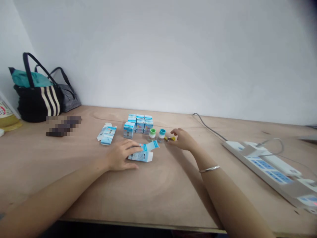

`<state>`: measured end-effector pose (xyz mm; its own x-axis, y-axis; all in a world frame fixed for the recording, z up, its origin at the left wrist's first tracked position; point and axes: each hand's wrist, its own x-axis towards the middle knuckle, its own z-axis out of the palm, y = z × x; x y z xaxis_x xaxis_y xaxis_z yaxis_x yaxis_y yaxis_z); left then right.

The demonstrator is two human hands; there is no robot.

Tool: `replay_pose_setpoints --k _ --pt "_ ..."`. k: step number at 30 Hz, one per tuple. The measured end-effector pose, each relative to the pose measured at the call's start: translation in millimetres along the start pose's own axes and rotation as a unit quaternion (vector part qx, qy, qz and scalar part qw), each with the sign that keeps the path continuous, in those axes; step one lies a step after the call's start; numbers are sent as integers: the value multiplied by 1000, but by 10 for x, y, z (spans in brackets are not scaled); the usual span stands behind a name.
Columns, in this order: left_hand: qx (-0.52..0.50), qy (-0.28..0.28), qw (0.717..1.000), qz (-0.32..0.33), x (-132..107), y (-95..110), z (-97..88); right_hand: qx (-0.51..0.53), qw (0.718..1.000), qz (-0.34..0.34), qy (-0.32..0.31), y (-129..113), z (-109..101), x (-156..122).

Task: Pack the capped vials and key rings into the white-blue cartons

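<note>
Left hand [121, 155] lies spread on the open-flapped box [139, 156] between front and back edges of the bench [158, 198], likely steadying it; right hand [184, 140] curls at the yellow piece [173, 139] beside the blue-capped bottle [161, 135], can't tell if gripping.

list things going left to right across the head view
black fabric bag with pale stripes, grey striped fabric bag, flattened blue-and-white cardboard packaging, clear green-capped bottle, clear blue-capped bottle, right hand, white plastic power strip

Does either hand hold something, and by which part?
Left hand rests on an open blue-and-white cardboard box, over the end opposite its flaps. Right hand is at a small yellow item. Whether either grips is unclear.
</note>
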<state>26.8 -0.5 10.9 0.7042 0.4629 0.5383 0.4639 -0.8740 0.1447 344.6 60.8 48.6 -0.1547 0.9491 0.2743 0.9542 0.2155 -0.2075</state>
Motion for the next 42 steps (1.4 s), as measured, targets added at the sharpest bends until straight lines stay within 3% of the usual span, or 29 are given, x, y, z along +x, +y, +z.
replay_pose_setpoints --k 3,6,10,14,19,23,26,29,32,37,40,42 --pt "-28 30 998 -56 -6 86 -101 45 993 -22 108 -152 -124 -68" --pt "-72 56 985 -145 -9 107 -125 169 964 -103 178 -496 -181 -199" --pt "-173 78 953 -236 -14 24 -4 210 927 -298 91 -940 -51 -399" --pt "-226 86 931 -274 -16 -37 120 174 919 -353 11 -1054 155 -504" --pt "-238 61 931 -270 -57 -104 193 188 919 -346 14 -953 269 -501" --pt "-156 74 953 -249 -97 -151 169 201 919 -337 28 -884 300 -476" --pt "-72 82 974 -196 -80 -112 91 174 927 -328 58 -871 329 -478" --pt "-13 41 993 -108 -49 -39 32 112 936 -325 77 -912 344 -512" --pt "26 -7 999 -40 -50 -2 32 46 937 -345 32 -980 330 -569" --pt "6 -74 997 -8 -104 -23 70 20 925 -374 -71 -1032 267 -635" --pt "-21 -39 999 -20 -105 -35 72 78 926 -360 -76 -1010 199 -618" --pt "-59 13 997 -55 -73 -44 66 163 929 -329 -36 -988 156 -580"
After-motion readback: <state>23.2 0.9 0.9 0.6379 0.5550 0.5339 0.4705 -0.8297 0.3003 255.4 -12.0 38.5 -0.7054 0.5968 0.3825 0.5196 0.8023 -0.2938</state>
